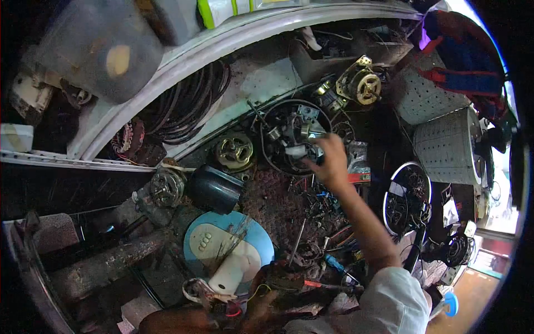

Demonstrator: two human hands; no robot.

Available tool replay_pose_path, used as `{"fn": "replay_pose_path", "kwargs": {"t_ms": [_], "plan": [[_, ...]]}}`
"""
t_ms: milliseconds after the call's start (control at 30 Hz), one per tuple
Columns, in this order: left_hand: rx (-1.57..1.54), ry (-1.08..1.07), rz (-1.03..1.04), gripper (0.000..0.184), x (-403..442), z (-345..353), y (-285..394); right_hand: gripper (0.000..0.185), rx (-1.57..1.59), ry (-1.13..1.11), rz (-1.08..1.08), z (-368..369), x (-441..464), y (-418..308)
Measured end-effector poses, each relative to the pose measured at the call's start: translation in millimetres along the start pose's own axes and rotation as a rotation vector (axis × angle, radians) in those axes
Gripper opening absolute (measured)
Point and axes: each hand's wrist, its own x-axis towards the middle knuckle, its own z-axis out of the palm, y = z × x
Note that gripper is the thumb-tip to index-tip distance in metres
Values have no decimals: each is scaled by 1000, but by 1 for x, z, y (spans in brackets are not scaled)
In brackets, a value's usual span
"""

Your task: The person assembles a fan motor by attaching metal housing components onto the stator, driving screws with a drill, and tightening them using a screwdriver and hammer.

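Observation:
Over a round tub of metal parts [286,119], my right hand [329,160] reaches out with thumb and fingers bent toward a small cylindrical metal part [306,131]. Whether the fingers touch it is unclear. Below, a blue and cream fan base [258,240] with a white neck lies near my lap. My left hand [258,312] is low in the view, dark and blurred, near the neck's lower end and some thin coloured wires; its fingers cannot be made out.
A brass-coloured motor [233,151] and a black motor cover [216,188] lie left of the tub. Another motor [367,88] is at the back. A white-rimmed basket [385,206] stands right. A blue-handled screwdriver [335,263] and loose screws lie on the floor.

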Motion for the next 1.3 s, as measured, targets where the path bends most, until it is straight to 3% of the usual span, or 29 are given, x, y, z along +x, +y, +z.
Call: {"fn": "replay_pose_path", "kwargs": {"t_ms": [67,100,133,200,233,333,367,533,600,633,767,833,933,1000,1100,1200,1300], "plan": [[8,-4,4,46,-6,1,-1,52,394,302,601,18,-49,10],[8,-11,8,46,-8,2,-2,44,652,400,863,20,-56,2],[15,-13,11,47,-12,2,-3,52,851,367,926,40,-79,10],[29,-24,23,48,-16,3,-4,58,1136,-67,1317,58,-86,8],[34,-26,28,48,-17,5,-6,59,1442,-274,1493,61,-84,3],[39,-35,39,50,-19,7,-9,57,1664,-356,1521,85,-73,18],[37,-38,42,50,-18,8,-8,49,1756,-402,1510,93,-78,31],[35,-62,51,52,-16,7,1,45,1681,-388,1359,92,-80,26],[41,-68,52,53,-16,5,2,47,1614,-346,1378,82,-72,13],[46,-69,55,54,-16,5,3,45,1570,-217,1474,74,-66,0],[47,-90,57,56,-16,5,7,41,1567,-225,1436,88,-67,10],[46,-104,66,57,-13,4,9,35,1540,-125,1553,88,-63,13],[26,-108,62,58,-10,1,14,29,1369,-150,1557,58,-42,5],[10,-106,60,59,-8,-2,17,28,1439,-142,1642,44,-36,12],[-13,-111,58,60,-11,-7,22,36,1631,-250,1495,15,-38,18],[-29,-119,47,62,-15,-11,24,38,1317,-342,1620,-27,-26,1],[-38,-129,34,63,-18,-13,24,35,1399,-287,1612,-46,-14,-17]]}}
